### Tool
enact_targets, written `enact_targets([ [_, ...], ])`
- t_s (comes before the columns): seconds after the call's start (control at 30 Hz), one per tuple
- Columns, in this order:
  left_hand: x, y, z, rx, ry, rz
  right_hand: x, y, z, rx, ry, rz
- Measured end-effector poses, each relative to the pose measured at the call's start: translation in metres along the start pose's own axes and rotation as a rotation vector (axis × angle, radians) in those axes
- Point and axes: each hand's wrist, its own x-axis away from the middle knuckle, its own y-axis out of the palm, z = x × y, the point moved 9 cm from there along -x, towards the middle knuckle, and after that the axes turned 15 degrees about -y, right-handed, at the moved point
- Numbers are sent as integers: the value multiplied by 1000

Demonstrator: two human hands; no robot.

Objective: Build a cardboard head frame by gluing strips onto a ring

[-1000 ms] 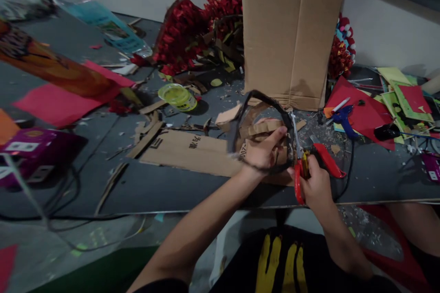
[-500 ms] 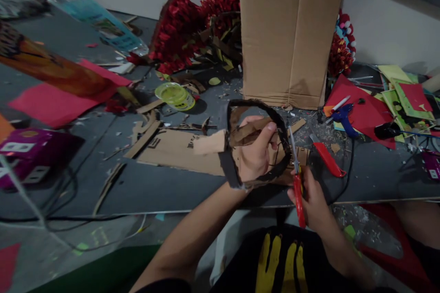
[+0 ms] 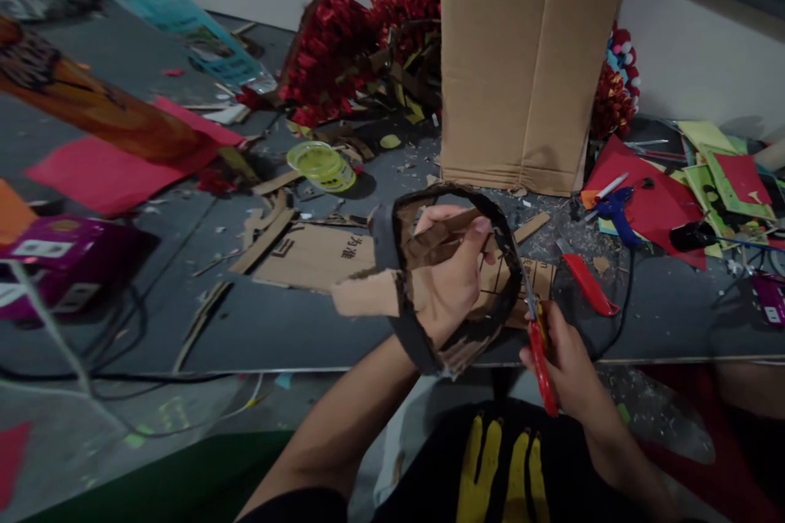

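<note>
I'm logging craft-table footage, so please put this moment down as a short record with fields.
left hand: inside the dark cardboard ring, gripping a brown cardboard strip; left hand
right hand: right hand holding red-handled scissors
scissors position: blades at the ring's right edge; contact unclear
on table: printed cardboard sheet, partly hidden by the ring; red cutter right of the scissors; yellow tub
behind: tall cardboard panel, upright; red decoration to its left
</note>
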Motion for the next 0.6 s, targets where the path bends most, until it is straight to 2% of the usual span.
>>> enact_targets([
  [0.2,4,2,1,-40,-2,-32,-2,-2,-1,-3,-31,-7],
  [0.37,7,2,1,-35,-47,30,-4,-2,-3,12,-35,6],
  [0.6,9,-7,3,-111,26,124,-7,-1,-6,61,-55,32],
])
